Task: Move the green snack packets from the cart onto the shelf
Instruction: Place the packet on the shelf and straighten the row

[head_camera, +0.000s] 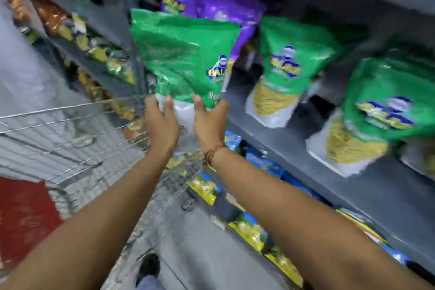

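Note:
I hold one green snack packet [183,54] upright in the air, just left of the grey shelf [353,186]. My left hand [161,125] grips its white lower end from the left. My right hand [209,122] grips the same end from the right, a beaded band on its wrist. Two more green packets stand on the shelf board: one [284,70] near the middle, another [386,110] further right. The wire cart [70,139] lies below and left of my hands; no green packets show inside it.
Purple packets [211,2] stand behind the held packet at the shelf's left end. Blue and yellow packets [254,231] fill the lower shelf. Orange and yellow snacks [89,42] line the shelves further down the aisle. My foot [148,266] is on the grey floor.

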Motion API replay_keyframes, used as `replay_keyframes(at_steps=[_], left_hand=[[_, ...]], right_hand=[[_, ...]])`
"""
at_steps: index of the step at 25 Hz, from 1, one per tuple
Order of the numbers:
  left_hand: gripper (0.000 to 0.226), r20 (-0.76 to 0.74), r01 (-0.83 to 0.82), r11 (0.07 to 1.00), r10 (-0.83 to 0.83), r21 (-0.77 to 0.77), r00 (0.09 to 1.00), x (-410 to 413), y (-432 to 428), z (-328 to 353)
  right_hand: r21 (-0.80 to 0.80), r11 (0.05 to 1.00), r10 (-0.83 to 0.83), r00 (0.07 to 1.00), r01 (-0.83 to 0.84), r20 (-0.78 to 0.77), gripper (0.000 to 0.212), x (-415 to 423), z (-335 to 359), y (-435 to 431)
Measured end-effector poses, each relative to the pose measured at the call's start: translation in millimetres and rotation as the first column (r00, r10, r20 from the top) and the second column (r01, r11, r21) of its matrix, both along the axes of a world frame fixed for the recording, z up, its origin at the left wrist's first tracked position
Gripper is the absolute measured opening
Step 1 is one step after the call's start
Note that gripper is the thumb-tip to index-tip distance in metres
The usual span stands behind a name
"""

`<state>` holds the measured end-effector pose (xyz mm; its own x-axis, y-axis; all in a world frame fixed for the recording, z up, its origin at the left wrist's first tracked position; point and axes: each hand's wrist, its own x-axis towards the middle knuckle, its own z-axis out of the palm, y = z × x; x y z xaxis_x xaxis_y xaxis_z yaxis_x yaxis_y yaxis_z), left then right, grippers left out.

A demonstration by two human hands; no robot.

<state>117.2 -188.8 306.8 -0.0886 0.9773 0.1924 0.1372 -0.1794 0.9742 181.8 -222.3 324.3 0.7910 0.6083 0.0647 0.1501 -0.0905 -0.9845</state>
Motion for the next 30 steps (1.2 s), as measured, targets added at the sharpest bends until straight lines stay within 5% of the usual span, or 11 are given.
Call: replay_keyframes(at_steps=[4,7,10,13,16,18,20,22,24,27,30], left_hand=[[0.029,0.04,0.227,0.965,-0.234,0.127,0.971,92.9,-111.4,29.1],[0.041,-0.013,0.462,0.871,-0.466,0.171,0.884,150.0,-178.6,26.5],[0.026,-0.047,0.71,0.671,-0.719,0.215,0.694,209.6,-238.5,33.9],[0.014,-0.132,0.895,0.439,-0.885,0.082,0.447,277.6,-276.4,38.2],[0.002,-0.077,0.941,0.333,-0.942,-0.067,0.328,332.8,-289.0,26.3],[0.01,-0.024,0.92,0.345,-0.938,-0.184,0.347,356.9,-285.2,11.7],[0.02,0.145,0.869,0.398,-0.88,-0.295,0.453,373.1,-274.5,-1.7],[0.029,0.327,0.819,0.404,-0.773,-0.407,0.544,384.2,-269.4,0.4],[0.036,0.334,0.798,0.332,-0.777,-0.502,0.534,394.4,-271.5,11.2],[0.045,0.414,0.869,0.227,-0.807,-0.439,0.42,400.2,-273.9,6.5],[0.044,0.182,0.877,0.373,-0.881,-0.302,0.438,383.5,-270.2,-16.1]], right_hand=[[0.252,0.935,-0.279,0.956,0.249,0.09,0.055,70.7,19.6,-121.3],[0.308,0.852,-0.443,0.896,0.423,-0.005,0.069,113.2,14.5,-199.9],[0.351,0.71,-0.623,0.777,0.611,-0.093,0.062,167.2,9.8,-269.7],[0.3,0.559,-0.776,0.616,0.773,-0.139,0.071,226.0,11.8,-321.7],[0.197,0.616,-0.767,0.638,0.763,-0.07,0.046,282.4,7.7,-351.6],[0.109,0.72,-0.679,0.728,0.686,-0.099,0.036,308.2,-0.3,-359.7],[-0.01,0.706,-0.696,0.692,0.708,-0.191,0.05,319.8,-10.9,-359.6],[-0.208,0.536,-0.827,0.459,0.818,-0.324,0.062,318.7,-2.6,-348.9],[-0.26,0.443,-0.824,0.276,0.858,-0.495,0.063,322.3,9.3,-338.3],[0.069,0.532,-0.602,0.433,0.844,-0.671,0.058,347.5,-1.3,-342.4],[0.133,0.504,-0.597,0.456,0.853,-0.66,0.056,371.9,-33.5,-379.1]])
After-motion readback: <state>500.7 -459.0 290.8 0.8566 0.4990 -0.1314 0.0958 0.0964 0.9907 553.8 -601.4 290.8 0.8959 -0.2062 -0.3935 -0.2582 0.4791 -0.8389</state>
